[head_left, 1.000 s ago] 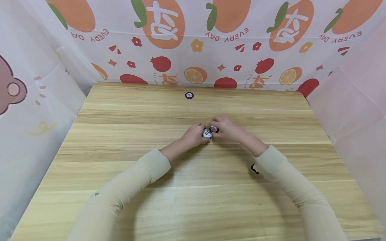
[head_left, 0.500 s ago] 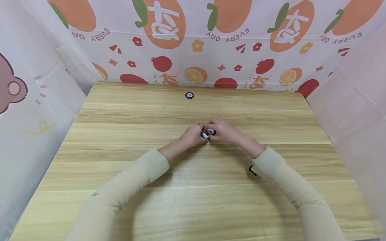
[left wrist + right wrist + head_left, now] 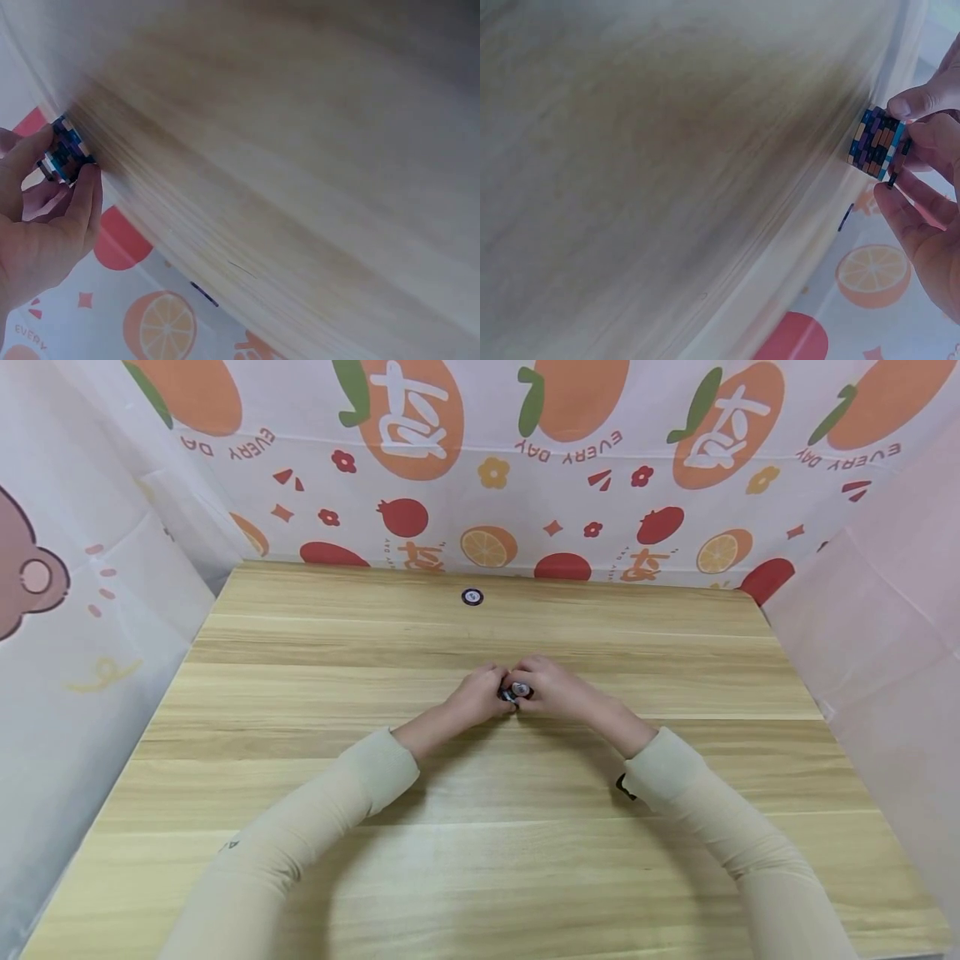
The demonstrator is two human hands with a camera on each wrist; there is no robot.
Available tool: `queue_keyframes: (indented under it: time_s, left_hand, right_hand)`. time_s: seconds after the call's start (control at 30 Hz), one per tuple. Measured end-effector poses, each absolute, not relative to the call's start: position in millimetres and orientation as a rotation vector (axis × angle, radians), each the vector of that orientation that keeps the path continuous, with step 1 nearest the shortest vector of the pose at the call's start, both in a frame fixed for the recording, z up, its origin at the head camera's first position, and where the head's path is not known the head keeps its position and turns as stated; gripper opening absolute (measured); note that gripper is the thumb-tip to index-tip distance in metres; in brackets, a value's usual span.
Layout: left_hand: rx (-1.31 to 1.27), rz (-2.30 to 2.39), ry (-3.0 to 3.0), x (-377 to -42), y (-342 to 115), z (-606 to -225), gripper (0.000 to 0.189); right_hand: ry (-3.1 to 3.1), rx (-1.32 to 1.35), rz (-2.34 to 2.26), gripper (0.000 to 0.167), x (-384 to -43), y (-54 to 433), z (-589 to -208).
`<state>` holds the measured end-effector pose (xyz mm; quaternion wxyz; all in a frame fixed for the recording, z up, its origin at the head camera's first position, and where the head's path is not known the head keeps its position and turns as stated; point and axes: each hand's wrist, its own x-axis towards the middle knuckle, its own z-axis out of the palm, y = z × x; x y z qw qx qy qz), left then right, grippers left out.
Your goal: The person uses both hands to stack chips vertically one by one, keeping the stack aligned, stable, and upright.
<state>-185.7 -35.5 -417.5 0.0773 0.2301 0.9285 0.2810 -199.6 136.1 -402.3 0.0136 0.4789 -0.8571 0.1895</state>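
Note:
Near the middle of the table, my left hand (image 3: 478,696) holds a stack of poker chips (image 3: 874,142) between its thumb and fingers. The stack's edge shows blue, purple, black and orange blocks. My right hand (image 3: 553,691) pinches one dark-edged chip (image 3: 521,690) with a pale centre. In the head view that chip overlaps the stack, covering most of its top. From the right wrist, the pinched chip (image 3: 900,162) appears as a thin dark disc close above the stack, tilted to it. Both hands' fingertips meet around the stack.
A lone dark-rimmed chip (image 3: 472,597) lies flat near the table's back edge. Another dark chip (image 3: 625,787) sits partly hidden by the right sleeve cuff (image 3: 660,768). A fruit-printed curtain (image 3: 555,485) hangs behind the wooden table (image 3: 480,868).
My right hand has moved slightly left and brought its chip over the stack. The white top chip marked 10, earlier visible in my left hand, is now mostly covered.

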Motion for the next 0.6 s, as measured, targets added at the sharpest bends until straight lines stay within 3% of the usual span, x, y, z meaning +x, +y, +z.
queue_keyframes:
  time_s: [0.6]
  left_hand:
    - [0.669,0.876,2.763,-184.4,-37.4,-416.3,0.047]
  right_hand:
    - [-2.721,1.468,0.561,0.027,-197.0,132.4,-403.3]
